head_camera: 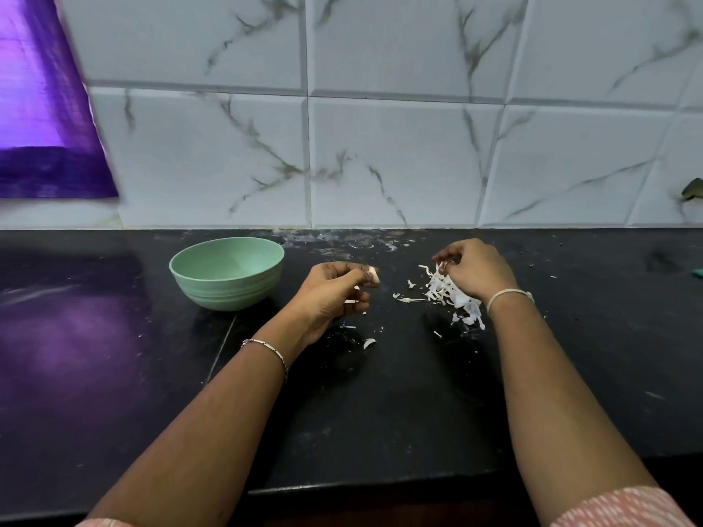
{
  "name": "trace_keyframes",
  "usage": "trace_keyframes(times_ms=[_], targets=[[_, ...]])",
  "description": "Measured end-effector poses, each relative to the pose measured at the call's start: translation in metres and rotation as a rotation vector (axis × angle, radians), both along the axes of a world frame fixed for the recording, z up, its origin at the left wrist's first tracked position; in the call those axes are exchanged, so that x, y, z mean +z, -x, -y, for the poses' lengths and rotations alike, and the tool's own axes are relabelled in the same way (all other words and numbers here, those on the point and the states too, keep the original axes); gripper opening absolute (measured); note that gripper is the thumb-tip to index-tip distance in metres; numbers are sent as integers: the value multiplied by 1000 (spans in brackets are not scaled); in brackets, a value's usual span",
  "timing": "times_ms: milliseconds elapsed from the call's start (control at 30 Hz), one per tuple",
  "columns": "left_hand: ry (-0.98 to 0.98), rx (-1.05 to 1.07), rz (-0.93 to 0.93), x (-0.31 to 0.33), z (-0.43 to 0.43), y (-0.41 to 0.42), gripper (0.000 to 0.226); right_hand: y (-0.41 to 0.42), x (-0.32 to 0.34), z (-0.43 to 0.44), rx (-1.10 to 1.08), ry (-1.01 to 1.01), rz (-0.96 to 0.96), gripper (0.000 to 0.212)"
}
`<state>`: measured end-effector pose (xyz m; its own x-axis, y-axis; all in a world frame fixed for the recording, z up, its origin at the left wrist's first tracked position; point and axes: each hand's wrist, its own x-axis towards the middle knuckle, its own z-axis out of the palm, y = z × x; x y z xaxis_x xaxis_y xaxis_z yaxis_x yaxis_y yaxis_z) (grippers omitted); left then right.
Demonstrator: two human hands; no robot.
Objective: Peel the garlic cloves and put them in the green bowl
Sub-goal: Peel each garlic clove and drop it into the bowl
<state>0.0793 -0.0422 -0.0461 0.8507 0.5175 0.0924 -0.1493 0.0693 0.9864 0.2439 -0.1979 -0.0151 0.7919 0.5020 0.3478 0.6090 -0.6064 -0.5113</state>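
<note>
- Left hand [331,294]: centre of the frame, back of the hand toward the camera, wrist bent, forearm running in from the lower left. Fingers curled; thumb and forefinger pinch one garlic clove [375,275].
- Garlic clove: pale and seemingly bare of skin, standing out at the right side of the left hand's fingertips. Long axis roughly upright in the frame, leaning slightly. Held above the table [380,405], not resting on it.
- Green bowl [228,290]: upright on the table, left of centre, just beside the left hand on its left. No cloves show in the part of the inside that is visible; the near rim hides the bottom.
- Key relation: the bowl lies to the left of the clove, on the far side of the hand that holds it. The left hand is much the nearer of the two, so the drop likely falls to it, by a sweep leftward over the rim.
- Right hand [477,271]: right of centre, well apart from the bowl, fingers curled, fingertips at the top of the peel heap [452,294]. Cannot tell whether they grip a strip of skin or merely touch it.
- Peel heap: white papery shreds on the table, under and beside the right hand.
- Loose scrap of peel [369,342]: on the table below the left hand.
</note>
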Motion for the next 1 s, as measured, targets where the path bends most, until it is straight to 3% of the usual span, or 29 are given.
trace_keyframes(times_ms=[233, 300, 400, 533, 667, 1000], targets=[[-14, 9, 9, 0, 0, 0, 18, 0, -2, 0, -169, -27, 185, 25], [-29, 27, 30, 1, 1, 0, 15, 6, 1, -7, -43, -113, 87, 19], [-136, 113, 37, 2, 3, 0, 12, 31, 4, -24, 243, -404, -354, 5], [-525, 278, 56, -2, 1, -4, 13, 56, 6, -38, 408, -559, -701, 15], [-732, 369, 97, -6, -4, -7, 17, 60, 4, -42, 424, -579, -764, 12], [-795, 354, 112, -4, -5, -5, 24, 68, 4, -44, 406, -622, -798, 8]])
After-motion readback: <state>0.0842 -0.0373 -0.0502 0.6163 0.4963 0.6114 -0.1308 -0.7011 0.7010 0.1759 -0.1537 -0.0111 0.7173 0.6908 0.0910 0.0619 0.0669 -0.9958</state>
